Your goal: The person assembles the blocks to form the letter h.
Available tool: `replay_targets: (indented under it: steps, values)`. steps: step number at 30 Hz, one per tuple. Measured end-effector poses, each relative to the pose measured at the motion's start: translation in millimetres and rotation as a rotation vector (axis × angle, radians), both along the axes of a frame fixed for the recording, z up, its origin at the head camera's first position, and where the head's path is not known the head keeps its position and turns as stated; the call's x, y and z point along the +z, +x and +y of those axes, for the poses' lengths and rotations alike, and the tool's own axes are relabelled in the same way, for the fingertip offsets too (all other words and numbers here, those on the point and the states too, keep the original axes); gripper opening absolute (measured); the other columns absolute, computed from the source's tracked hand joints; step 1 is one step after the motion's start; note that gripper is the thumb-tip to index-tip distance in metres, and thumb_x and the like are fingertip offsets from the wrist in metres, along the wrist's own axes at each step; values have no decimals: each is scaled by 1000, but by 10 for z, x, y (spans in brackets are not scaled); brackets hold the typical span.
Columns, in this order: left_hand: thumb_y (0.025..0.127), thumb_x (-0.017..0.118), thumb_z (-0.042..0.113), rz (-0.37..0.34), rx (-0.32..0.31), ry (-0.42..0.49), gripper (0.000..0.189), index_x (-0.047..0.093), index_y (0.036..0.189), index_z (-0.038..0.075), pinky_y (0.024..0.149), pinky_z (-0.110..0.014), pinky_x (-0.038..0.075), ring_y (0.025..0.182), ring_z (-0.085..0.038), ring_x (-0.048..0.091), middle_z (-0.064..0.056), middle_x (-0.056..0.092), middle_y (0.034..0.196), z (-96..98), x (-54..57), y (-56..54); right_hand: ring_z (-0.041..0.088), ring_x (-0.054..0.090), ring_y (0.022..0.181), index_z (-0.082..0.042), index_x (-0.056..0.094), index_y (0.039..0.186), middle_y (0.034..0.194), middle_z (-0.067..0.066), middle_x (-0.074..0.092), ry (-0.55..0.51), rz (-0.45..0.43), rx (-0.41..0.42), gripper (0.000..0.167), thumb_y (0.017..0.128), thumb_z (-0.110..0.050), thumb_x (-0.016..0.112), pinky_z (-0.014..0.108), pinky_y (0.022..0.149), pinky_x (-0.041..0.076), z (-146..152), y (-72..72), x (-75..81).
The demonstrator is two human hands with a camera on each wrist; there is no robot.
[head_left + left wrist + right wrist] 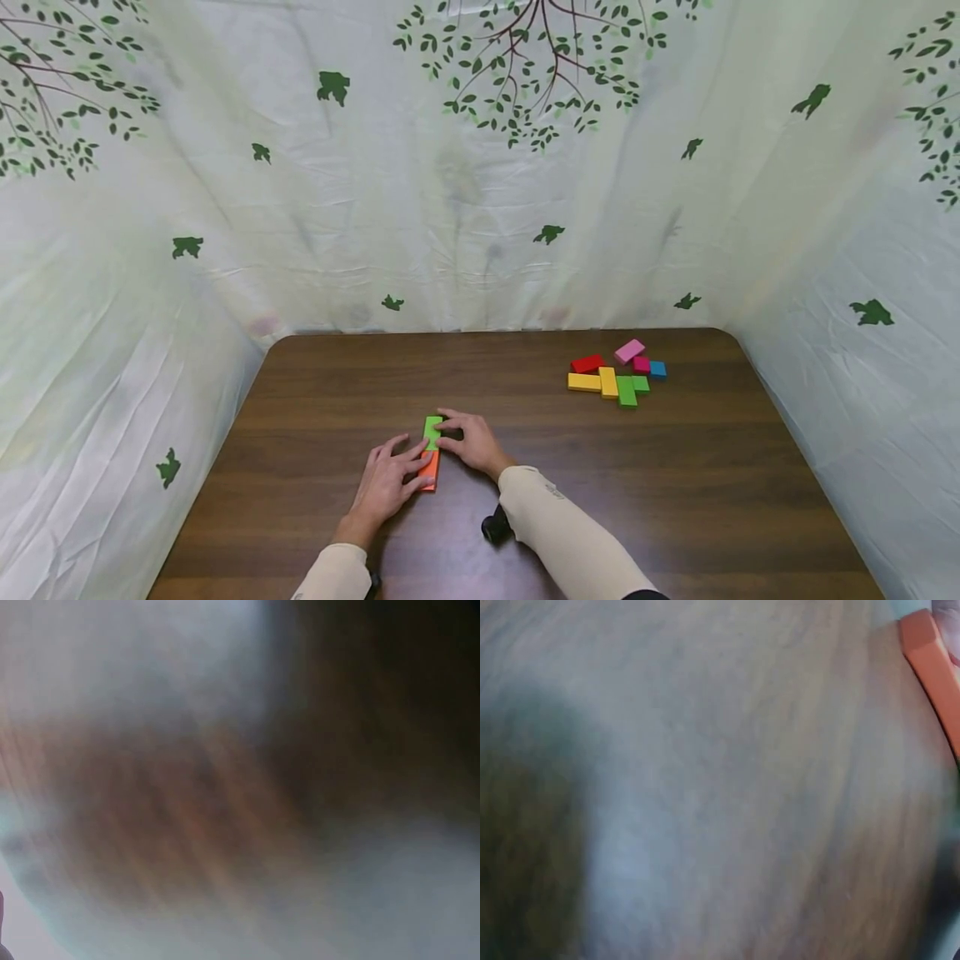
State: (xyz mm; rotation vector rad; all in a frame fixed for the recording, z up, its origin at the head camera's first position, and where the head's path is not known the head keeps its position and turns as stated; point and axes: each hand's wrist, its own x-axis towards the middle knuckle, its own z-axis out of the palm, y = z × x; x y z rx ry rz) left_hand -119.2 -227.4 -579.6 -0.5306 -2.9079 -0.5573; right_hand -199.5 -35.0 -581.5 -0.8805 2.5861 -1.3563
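Near the middle of the table, a light green block (432, 428) and an orange block (429, 473) lie end to end, the green one farther away. From the left, my left hand (384, 482) holds the orange block, thumb near its close end and fingertips by the seam between the two blocks. My right hand (472, 442) grips the green block from the right, with a finger at its far end and the thumb along its side. In the right wrist view, the orange block (931, 664) shows at the upper right edge. The left wrist view is only blur.
At the back right of the brown wooden table (720, 467) lies a loose group: a red block (587, 364), a pink block (629, 352), a magenta block (641, 365), a blue block (657, 370), yellow blocks (583, 382) and green blocks (626, 392). A leaf-patterned curtain (480, 208) surrounds the table.
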Motion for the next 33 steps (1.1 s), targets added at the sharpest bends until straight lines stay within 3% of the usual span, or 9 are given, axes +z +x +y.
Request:
replay_targets:
  steps: [9, 17, 25, 29, 33]
  values:
    - [77, 77, 37, 1, 13, 0, 48, 70, 118, 12, 97, -55, 33, 126, -36, 46, -1, 59, 133, 18, 37, -23, 27, 54, 124, -4, 73, 108, 130, 11, 61, -86, 16, -128, 23, 88, -15, 71, 46, 104, 38, 306, -143, 20]
    - [78, 77, 37, -16, 16, 14, 49, 69, 119, 12, 98, -55, 32, 126, -36, 45, -1, 59, 134, 12, 44, -25, 31, 57, 117, -2, 74, 105, 121, 14, 66, -111, 82, -403, 20, 88, -12, 71, 47, 103, 39, 844, -370, -23]
    - [76, 79, 35, 20, 12, 22, 50, 70, 120, 13, 96, -55, 34, 123, -35, 48, -2, 61, 131, 16, -1, -23, 33, 51, 118, -5, 67, 120, 123, 14, 61, 27, 148, -658, 34, 88, -15, 71, 51, 104, 33, 1363, -471, -2]
    - [76, 78, 36, 34, 13, -5, 52, 69, 121, 14, 95, -54, 34, 121, -35, 50, -1, 62, 129, 17, -9, -23, 36, 48, 120, -4, 66, 121, 126, 17, 57, 118, 206, -728, 37, 87, -17, 73, 52, 103, 31, 1550, -495, -27]
    - [77, 77, 39, -1, 16, -15, 53, 67, 123, 15, 96, -54, 33, 123, -35, 48, 1, 61, 131, 22, -10, -25, 39, 46, 120, -1, 67, 119, 126, 20, 55, 170, 229, -764, 38, 85, -17, 74, 53, 102, 30, 1675, -480, -41]
